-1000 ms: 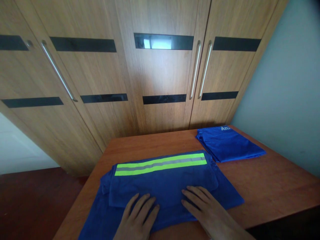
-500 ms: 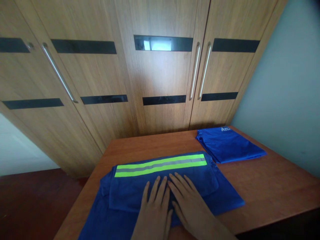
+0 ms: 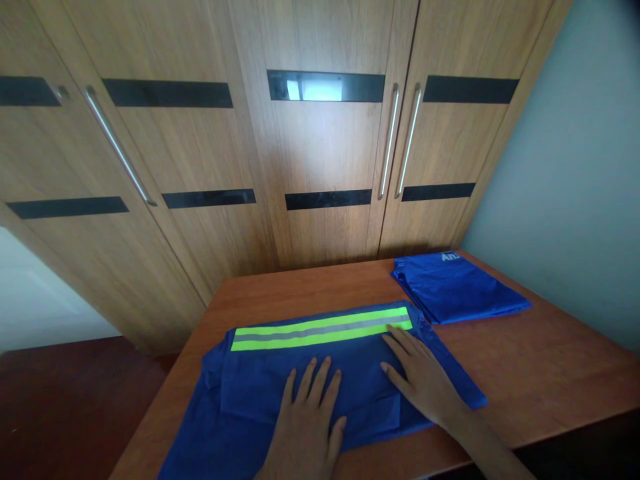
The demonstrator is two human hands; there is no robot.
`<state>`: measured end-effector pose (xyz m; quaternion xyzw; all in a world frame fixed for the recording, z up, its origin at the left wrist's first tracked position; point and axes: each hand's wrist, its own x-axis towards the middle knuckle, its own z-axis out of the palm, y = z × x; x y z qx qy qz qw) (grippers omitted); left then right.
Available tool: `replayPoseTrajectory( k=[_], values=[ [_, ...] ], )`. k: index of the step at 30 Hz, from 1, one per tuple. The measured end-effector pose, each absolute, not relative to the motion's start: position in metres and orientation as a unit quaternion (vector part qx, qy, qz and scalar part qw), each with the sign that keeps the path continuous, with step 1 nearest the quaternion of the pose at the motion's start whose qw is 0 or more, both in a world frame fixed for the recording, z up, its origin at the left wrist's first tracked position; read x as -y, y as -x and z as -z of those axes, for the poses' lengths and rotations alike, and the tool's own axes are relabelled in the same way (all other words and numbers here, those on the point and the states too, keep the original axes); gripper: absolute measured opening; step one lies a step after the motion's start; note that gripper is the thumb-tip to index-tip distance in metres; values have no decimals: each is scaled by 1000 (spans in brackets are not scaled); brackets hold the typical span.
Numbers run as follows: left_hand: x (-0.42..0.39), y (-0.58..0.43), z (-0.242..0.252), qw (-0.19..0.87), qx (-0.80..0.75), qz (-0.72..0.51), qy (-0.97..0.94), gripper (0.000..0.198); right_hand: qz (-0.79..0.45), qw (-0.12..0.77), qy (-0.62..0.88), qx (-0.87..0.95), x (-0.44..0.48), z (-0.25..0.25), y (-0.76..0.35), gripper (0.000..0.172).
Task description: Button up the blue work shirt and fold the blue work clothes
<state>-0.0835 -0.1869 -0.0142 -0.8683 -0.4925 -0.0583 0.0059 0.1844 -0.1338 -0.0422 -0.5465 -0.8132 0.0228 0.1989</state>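
Note:
A dark blue garment (image 3: 250, 387), partly folded, lies on the wooden table in front of me. Across its far edge runs a reflective strip (image 3: 320, 329), yellow-green with a grey band. My left hand (image 3: 307, 417) rests flat on the folded cloth near the middle, its fingers spread. Over the garment's right side lies my right hand (image 3: 423, 377), fingers stretched out, the tips touching the cloth at the strip's right end. Neither hand grips anything.
A second folded blue garment (image 3: 460, 290) with white lettering lies at the table's back right. Behind the table (image 3: 545, 380) stands a wooden wardrobe (image 3: 325, 147) with metal handles. A grey-blue wall (image 3: 575, 200) borders the right side, and dark red floor (image 3: 70, 400) shows at left.
My right hand has slid right, away from the left hand, to the garment's right side. My left hand has moved slightly down and left, its fingers spread wider.

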Motion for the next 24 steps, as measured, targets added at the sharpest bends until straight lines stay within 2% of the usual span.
replayPoseTrajectory(
  k=[6, 9, 11, 14, 17, 20, 22, 24],
  values=[
    [177, 81, -7, -41, 506, 52, 860, 49, -7, 244, 626, 741, 127, 45, -220, 37],
    [164, 75, -13, -27, 513, 77, 854, 47, -26, 255, 699, 667, 123, 45, -241, 43],
    [153, 72, -12, 3, 518, 93, 850, 54, -67, 258, 728, 631, 117, 44, -254, 49],
    [142, 71, -2, 23, 525, 83, 847, 67, -202, 291, 727, 589, 111, 34, -263, 50],
    [137, 74, 8, 10, 515, 63, 855, 69, -449, 351, 650, 503, 111, 16, -261, 49],
    [137, 76, 11, 10, 510, 63, 858, 71, -653, 352, 531, 409, 114, 0, -255, 47],
    [137, 77, 10, 11, 511, 64, 857, 71, -709, 333, 494, 376, 113, -4, -252, 43],
    [137, 78, 8, 5, 512, 63, 857, 71, -711, 332, 497, 370, 109, -5, -250, 37]
  ],
)
